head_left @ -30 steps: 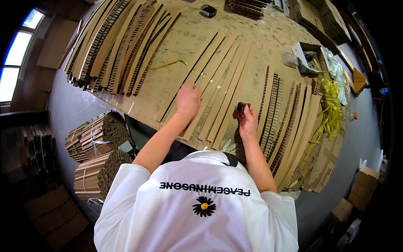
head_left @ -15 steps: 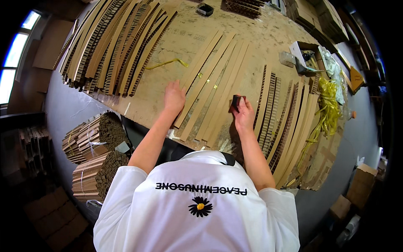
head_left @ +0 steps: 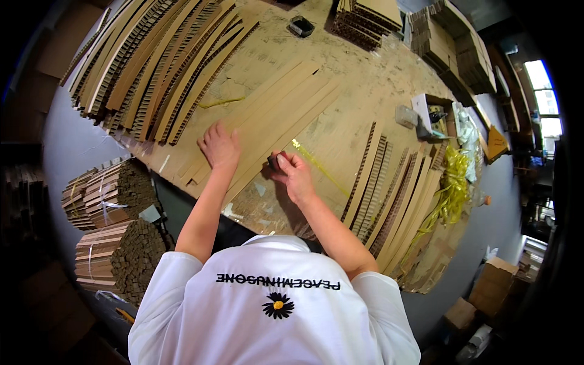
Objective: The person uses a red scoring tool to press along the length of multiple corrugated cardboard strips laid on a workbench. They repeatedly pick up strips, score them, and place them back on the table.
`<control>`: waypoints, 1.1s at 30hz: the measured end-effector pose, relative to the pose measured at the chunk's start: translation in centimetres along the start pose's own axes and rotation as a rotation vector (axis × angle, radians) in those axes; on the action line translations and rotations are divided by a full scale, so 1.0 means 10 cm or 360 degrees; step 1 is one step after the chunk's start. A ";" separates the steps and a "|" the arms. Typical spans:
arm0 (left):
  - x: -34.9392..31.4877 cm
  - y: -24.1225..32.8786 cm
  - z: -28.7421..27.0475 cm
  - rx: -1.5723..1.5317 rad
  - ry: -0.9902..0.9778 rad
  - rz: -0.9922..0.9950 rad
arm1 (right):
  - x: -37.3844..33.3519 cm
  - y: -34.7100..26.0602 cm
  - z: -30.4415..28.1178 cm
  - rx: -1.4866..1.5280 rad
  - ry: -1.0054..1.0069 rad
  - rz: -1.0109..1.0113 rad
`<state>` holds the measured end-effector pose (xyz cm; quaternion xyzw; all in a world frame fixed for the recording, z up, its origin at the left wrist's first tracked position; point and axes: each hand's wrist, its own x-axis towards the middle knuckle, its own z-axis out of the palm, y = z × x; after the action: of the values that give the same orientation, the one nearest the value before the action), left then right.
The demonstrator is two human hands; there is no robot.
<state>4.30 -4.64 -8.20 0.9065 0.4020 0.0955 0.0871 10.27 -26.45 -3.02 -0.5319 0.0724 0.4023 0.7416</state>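
Note:
Several long brown cardboard strips point(head_left: 277, 131) lie side by side at a slant in the middle of the work table. My left hand point(head_left: 220, 145) is on the left part of this group, fingers outstretched and holding nothing. Just right of the strips is my right hand point(head_left: 295, 174), its thumb and fingers pinched round a small dark block point(head_left: 275, 160) whose kind I cannot make out. A thin yellow plastic ribbon point(head_left: 319, 164) stretches over the table beyond that hand. Another yellow ribbon point(head_left: 222, 102) lies partly beside the strips' left edge.
Honeycomb-edged cardboard strips point(head_left: 164, 67) fill the far left; more strips point(head_left: 395, 201) lie at right beside tangled yellow ribbon point(head_left: 453, 176). A small black tray point(head_left: 300, 26), a white box point(head_left: 433, 112) and cardboard stacks point(head_left: 368, 21) stand farther back. Tied bundles point(head_left: 109, 252) sit left of the table point(head_left: 359, 85).
The middle strips have shifted left and closed up against each other. Both hands have moved left, the right one with the dark block. The view has turned a little.

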 end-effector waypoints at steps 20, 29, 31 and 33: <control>0.08 0.59 -0.03 -0.0214 0.0213 -0.0115 | 2.70 -1.80 -0.72 -0.0306 -0.0563 -0.0502; 0.06 0.64 -0.11 -0.0350 0.0069 -0.0106 | 2.32 -2.14 -0.11 -0.1246 -0.0942 -0.0930; 0.07 0.64 -0.14 -0.0391 -0.0003 -0.0119 | 2.40 -2.01 0.10 -0.1458 -0.1103 -0.0943; 0.05 0.66 -0.21 -0.0430 -0.0077 -0.0106 | 2.52 -1.91 0.18 -0.1522 -0.1176 -0.0940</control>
<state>8.81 -8.42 -4.57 0.8747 0.4132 0.1239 0.2211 39.34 -13.88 -1.83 -0.6266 -0.5208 0.3260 0.4795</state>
